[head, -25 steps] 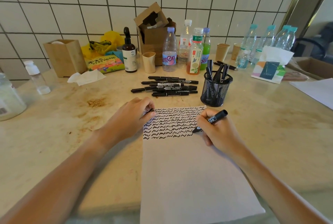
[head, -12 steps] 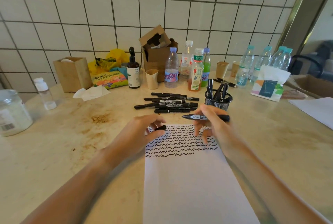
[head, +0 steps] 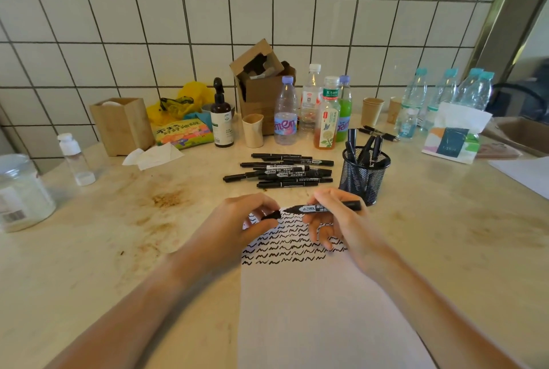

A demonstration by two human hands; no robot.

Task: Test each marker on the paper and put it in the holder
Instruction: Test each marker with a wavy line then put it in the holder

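A white paper (head: 320, 309) lies in front of me, its top covered with rows of black squiggles. My right hand (head: 341, 226) holds a black marker (head: 326, 208) level above the paper's top edge, bare tip pointing left. My left hand (head: 246, 220) pinches the marker's black cap (head: 271, 215) a short way left of that tip. A black mesh holder (head: 364, 178) with several markers upright in it stands just behind my right hand. Several more black markers (head: 282, 171) lie in a pile on the table left of the holder.
Bottles (head: 326, 113), a paper cup (head: 253, 130), a brown spray bottle (head: 221, 119) and a cardboard box (head: 261, 86) line the back of the table (head: 118, 235). A white jar (head: 20, 193) sits at the left edge. A tissue pack (head: 454, 137) is at the right.
My right hand lifted the marker off the paper and turned it level. My left hand rose with the cap, which now sits close to the marker's tip.
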